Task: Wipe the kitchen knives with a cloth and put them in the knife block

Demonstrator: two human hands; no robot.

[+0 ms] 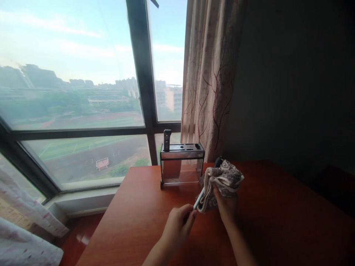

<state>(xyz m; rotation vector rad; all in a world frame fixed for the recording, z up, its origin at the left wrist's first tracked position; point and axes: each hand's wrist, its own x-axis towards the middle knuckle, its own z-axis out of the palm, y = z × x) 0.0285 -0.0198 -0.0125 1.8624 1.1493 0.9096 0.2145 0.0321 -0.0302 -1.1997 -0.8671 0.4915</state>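
My left hand (177, 226) is closed, thumb and fingers pinching the near end of a slim pale metal piece (199, 199). The metal slants up and away into a folded patterned towel (224, 181) in brown-grey and cream. My right hand (227, 208) grips this towel from below, around the metal. Beyond the towel a dark rounded end (218, 162) shows, in line with the metal; the cloth hides what lies between. Just behind the hands stands a clear-sided knife block (191, 171) with a slotted top. One knife with a dark handle (166, 140) is upright in its left slot.
Everything stands on a reddish-brown wooden table (133, 207). A large window (72, 103) with dark frames lies beyond it to the left. A patterned curtain (208, 81) hangs behind the block, and another curtain (24, 236) is at lower left. The right side is dark wall.
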